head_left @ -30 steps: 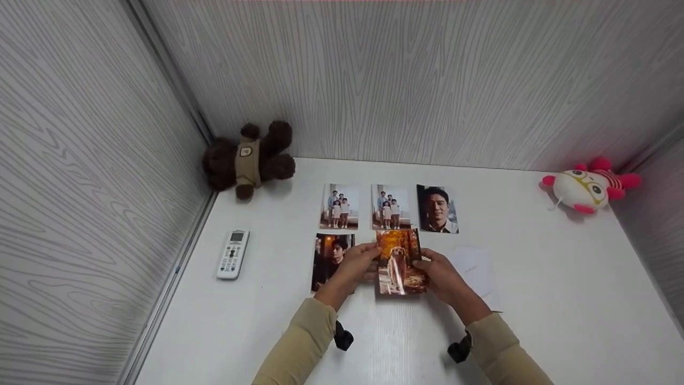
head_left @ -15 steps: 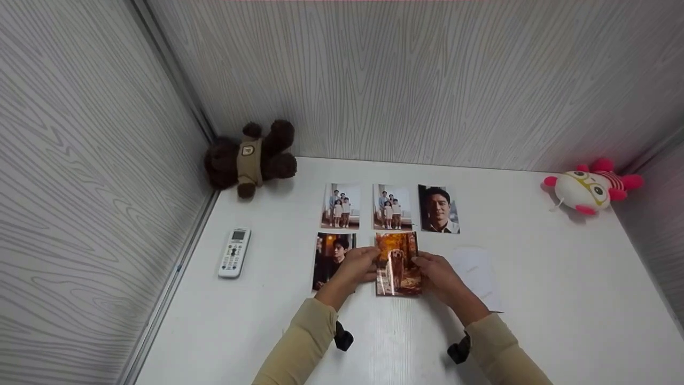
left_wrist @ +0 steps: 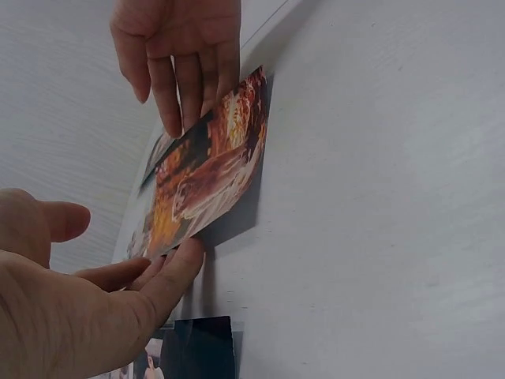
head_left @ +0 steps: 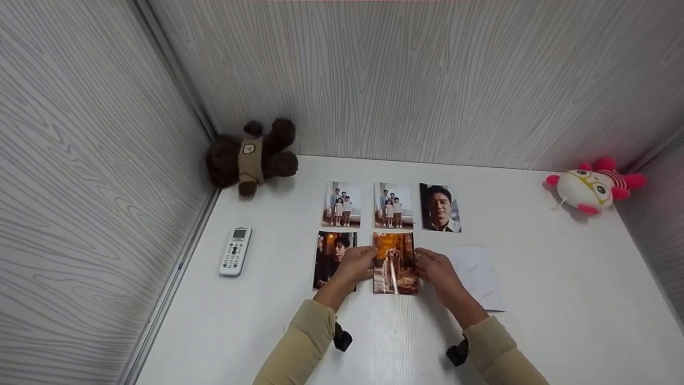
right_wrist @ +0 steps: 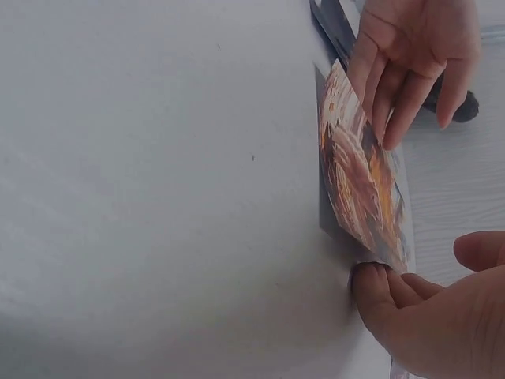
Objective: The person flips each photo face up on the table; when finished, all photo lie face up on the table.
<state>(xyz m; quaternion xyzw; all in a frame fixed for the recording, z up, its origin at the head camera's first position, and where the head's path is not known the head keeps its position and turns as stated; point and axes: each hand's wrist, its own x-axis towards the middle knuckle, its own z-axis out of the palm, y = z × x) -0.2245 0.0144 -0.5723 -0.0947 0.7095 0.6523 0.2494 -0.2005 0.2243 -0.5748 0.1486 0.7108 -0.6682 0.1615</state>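
Observation:
A glossy photo of a golden dog among autumn leaves (head_left: pixel 394 264) lies between my hands in the head view, its edges a little off the table. My left hand (head_left: pixel 354 267) touches its left edge with the fingertips, and the thumb stands away from it in the left wrist view. On the opposite edge, my right hand (head_left: pixel 439 271) touches with extended fingers; its thumb (right_wrist: pixel 480 249) is also apart from the photo. Partly behind the left hand lies a dark portrait photo (head_left: pixel 327 262). A white sheet (head_left: pixel 480 278), apparently a face-down photo, lies by the right wrist.
Two matching family photos (head_left: pixel 342 205) and a man's portrait (head_left: pixel 441 208) form a row behind. A white remote control (head_left: pixel 235 251) lies left. A brown teddy bear (head_left: pixel 251 158) lies at the back left, a pink-and-white plush toy (head_left: pixel 585 188) at the back right.
The dog photo has come down to the table and shifted slightly left, beside the dark portrait. Both thumbs have lifted off its face, and the fingers have loosened to its side edges.

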